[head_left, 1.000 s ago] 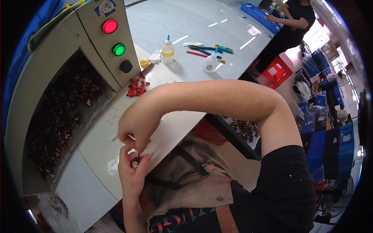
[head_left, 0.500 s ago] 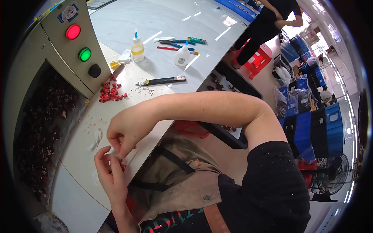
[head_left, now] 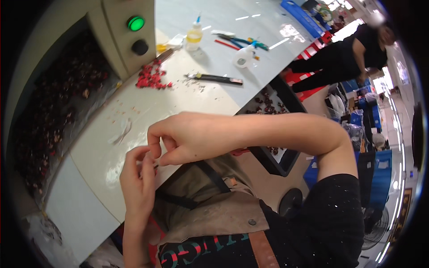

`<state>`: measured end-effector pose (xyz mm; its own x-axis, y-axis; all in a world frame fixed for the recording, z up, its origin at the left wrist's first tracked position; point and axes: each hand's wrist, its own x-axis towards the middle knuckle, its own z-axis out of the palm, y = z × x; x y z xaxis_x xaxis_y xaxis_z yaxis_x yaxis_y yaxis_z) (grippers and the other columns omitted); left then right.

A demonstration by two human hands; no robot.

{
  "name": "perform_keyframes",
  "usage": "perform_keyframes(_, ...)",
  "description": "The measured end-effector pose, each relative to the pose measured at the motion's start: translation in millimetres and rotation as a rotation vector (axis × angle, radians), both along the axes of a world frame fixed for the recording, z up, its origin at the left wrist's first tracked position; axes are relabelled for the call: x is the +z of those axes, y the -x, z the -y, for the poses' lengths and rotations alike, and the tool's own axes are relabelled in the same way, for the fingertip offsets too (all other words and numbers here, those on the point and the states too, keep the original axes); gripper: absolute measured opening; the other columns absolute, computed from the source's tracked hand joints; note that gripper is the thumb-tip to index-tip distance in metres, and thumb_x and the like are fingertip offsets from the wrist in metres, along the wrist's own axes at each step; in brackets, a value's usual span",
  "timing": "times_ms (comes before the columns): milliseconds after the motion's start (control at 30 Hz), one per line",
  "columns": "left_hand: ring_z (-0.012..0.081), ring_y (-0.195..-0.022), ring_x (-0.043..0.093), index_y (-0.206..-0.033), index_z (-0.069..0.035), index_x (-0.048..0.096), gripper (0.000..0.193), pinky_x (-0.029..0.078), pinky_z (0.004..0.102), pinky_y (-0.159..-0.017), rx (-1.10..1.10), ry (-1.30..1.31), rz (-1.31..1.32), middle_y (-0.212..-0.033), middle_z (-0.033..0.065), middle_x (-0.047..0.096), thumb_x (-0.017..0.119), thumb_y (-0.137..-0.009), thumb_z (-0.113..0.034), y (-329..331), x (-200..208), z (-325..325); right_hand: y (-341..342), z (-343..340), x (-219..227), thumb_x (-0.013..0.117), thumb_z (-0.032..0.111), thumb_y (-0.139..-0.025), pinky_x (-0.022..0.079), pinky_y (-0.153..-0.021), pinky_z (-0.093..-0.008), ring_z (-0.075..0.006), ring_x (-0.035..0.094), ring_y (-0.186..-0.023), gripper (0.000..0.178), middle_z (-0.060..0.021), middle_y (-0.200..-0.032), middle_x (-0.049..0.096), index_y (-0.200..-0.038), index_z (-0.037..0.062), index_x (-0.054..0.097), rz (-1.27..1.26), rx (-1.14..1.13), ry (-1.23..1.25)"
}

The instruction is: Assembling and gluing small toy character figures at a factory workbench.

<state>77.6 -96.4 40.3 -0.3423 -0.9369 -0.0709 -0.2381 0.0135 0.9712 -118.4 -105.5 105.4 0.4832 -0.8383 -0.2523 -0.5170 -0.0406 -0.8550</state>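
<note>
My left hand (head_left: pixel 139 181) is raised near the table's front edge, its fingers bent together around something small. Only a dark speck of it shows by the fingertips; the rest is hidden. My right hand (head_left: pixel 185 136) reaches across from the right, thumb and forefinger curled in against the left fingertips. Whatever lies between them is too small to make out. Beyond the hands, a crumpled white scrap (head_left: pixel 121 132) lies on the pale tabletop (head_left: pixel 96 154). Farther off sit a heap of small red pieces (head_left: pixel 151 77) and a black-handled craft knife (head_left: pixel 219 79) among grey crumbs.
Left stands a housing with a green light (head_left: pixel 136 23) and an opening full of dark red pieces (head_left: pixel 58 107). A yellow-liquid bottle (head_left: pixel 194 39), a white squeeze bottle (head_left: pixel 243 58) and pliers (head_left: pixel 234 40) are at the back. Right are a black tray (head_left: pixel 282 166) and another person (head_left: pixel 330 62).
The view has shifted, so the table things appear higher and farther right. My hands stay together; the right fingers have moved and show a wider gap behind their tips. The other person's pose has changed.
</note>
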Motion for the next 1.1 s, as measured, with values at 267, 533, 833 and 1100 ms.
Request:
perform_keyframes(267, 0.0306, -0.064, 0.059, -0.096, -0.012, 0.058, 0.021, 0.044, 0.0364, -0.054, -0.312, 0.360, 0.319, -0.070, 0.0103, 0.060, 0.057, -0.086, -0.031, -24, -3, 4, -43, 25, 66, 0.060, 0.019, -0.080, 0.047, -0.061, -0.0361, -0.0269, 0.061, -0.068, 0.021, -0.0113, -0.074, 0.061, -0.093, 0.0026, 0.057, -0.556, 0.319, 0.005)
perform_keyframes(533, 0.0288, -0.063, 0.061, -0.096, -0.009, 0.056, 0.044, 0.045, 0.0347, -0.055, -0.337, 0.393, 0.263, -0.070, 0.0073, 0.061, 0.067, -0.077, -0.047, -30, -4, 5, -54, 44, 58, 0.059, 0.012, -0.077, 0.046, -0.058, -0.0354, -0.0254, 0.060, -0.065, 0.015, -0.0108, -0.066, 0.060, -0.089, 0.0032, 0.056, -0.766, 0.626, 0.109)
perform_keyframes(833, 0.0124, -0.071, 0.060, -0.108, -0.005, 0.047, 0.051, 0.044, 0.0253, -0.062, -0.329, -0.038, -0.159, -0.077, 0.0047, 0.059, 0.078, -0.073, -0.025, -36, -14, 1, -46, 35, 61, 0.060, 0.006, -0.078, 0.039, -0.051, -0.0280, -0.0134, 0.051, -0.054, 0.013, -0.0028, -0.058, 0.050, -0.086, 0.0033, 0.051, -0.445, 0.218, -0.285)
perform_keyframes(1100, 0.0044, -0.073, 0.056, -0.104, -0.006, 0.040, 0.042, 0.043, 0.0163, -0.060, -0.201, -0.299, -0.350, -0.081, 0.0011, 0.057, 0.073, -0.078, -0.003, -37, -7, -1, -33, 24, 27, 0.058, -0.001, -0.083, 0.036, -0.052, -0.0183, -0.0020, 0.047, -0.057, 0.015, 0.0031, -0.063, 0.050, -0.091, 0.0037, 0.047, -0.088, 0.031, -0.467)
